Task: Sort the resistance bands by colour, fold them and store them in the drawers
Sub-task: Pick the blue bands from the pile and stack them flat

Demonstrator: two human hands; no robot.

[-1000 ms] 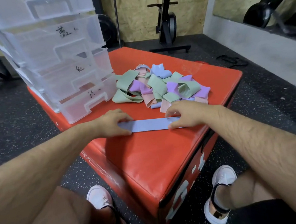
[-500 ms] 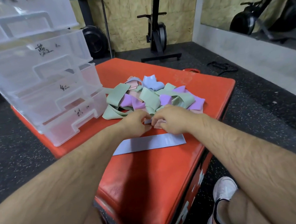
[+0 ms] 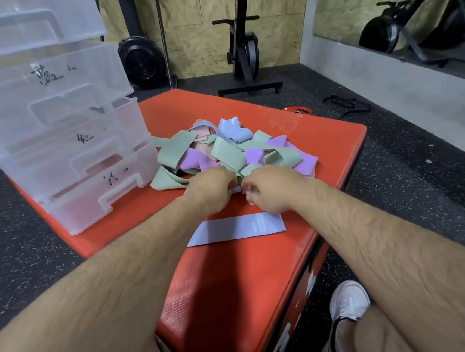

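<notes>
A pile of resistance bands (image 3: 223,151) in green, purple, pink and light blue lies on the red padded box (image 3: 236,283). One light blue band (image 3: 236,228) lies flat near the front of the box. My left hand (image 3: 211,187) and my right hand (image 3: 269,189) meet at the near edge of the pile, both pinching a small light blue band (image 3: 235,189) between them; most of it is hidden by my fingers. The clear plastic drawer unit (image 3: 59,130) stands to the left on the box.
Exercise machines stand against the wooden wall behind. A dark speckled floor surrounds the box. A black strap (image 3: 343,104) lies on the floor at the right. My white shoe (image 3: 348,301) shows below the box's right edge.
Both hands left the flat light blue band and moved forward to the pile's near edge, where they took hold of another light blue band. The view leaned closer to the box.
</notes>
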